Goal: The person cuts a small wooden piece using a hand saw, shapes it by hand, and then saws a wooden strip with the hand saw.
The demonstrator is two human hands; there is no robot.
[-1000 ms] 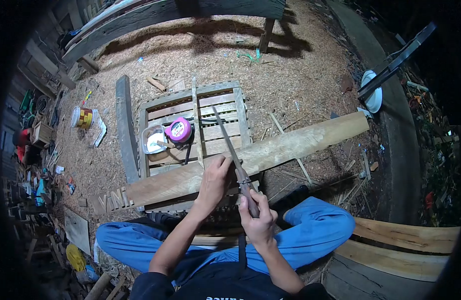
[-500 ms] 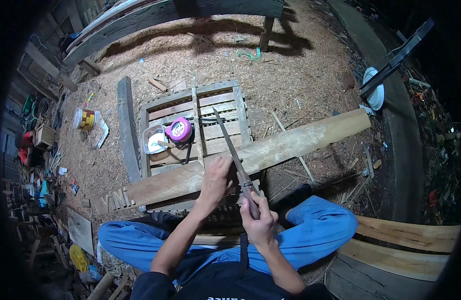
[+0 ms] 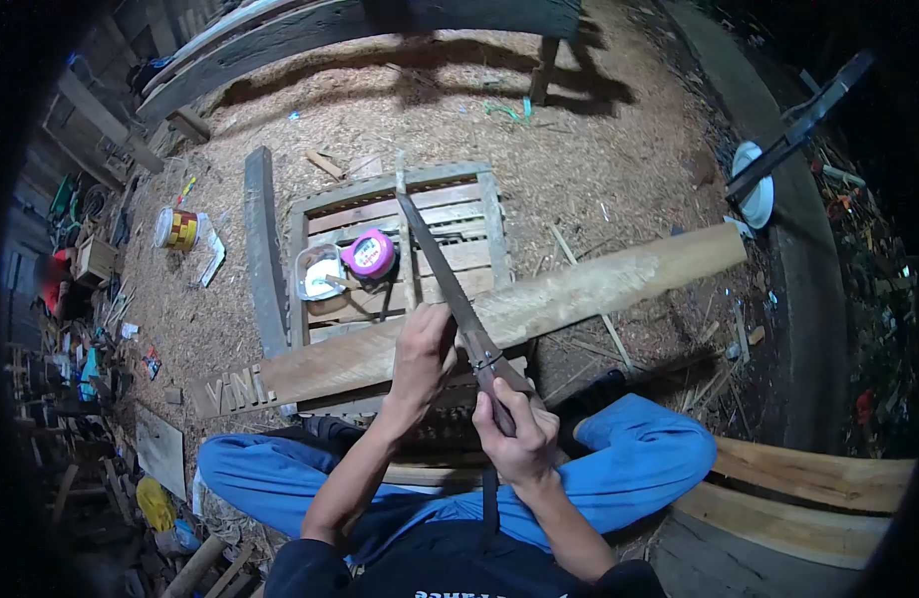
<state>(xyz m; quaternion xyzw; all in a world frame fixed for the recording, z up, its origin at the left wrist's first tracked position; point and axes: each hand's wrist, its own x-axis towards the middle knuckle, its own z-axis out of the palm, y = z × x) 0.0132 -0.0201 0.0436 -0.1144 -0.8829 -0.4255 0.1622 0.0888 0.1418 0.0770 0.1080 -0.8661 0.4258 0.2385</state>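
My right hand (image 3: 519,434) is closed around the wooden handle of a handsaw (image 3: 445,274). Its narrow dark blade points away and to the left, crossing above a long wooden plank (image 3: 539,297). Close to the blade's lower part, my left hand (image 3: 422,351) is curled shut over the plank; whatever its fingers grip is hidden. A thin wooden strip (image 3: 405,239) runs from the far side of a slatted pallet (image 3: 494,214) down to beside that hand. Raised letters spelling "VINI" (image 3: 242,387) sit at the plank's left end.
On the pallet are a pink tape measure (image 3: 371,254) and a clear plastic tub (image 3: 318,274) with white contents. A grey beam (image 3: 263,249) lies left of it, near a yellow-red bucket (image 3: 177,229). A heavy bench (image 3: 310,55) stands beyond; boards (image 3: 798,518) lie at right.
The saw blade has swung left, so its tip now overlaps the thin strip. My left hand has shifted slightly left. The whole view has moved a little.
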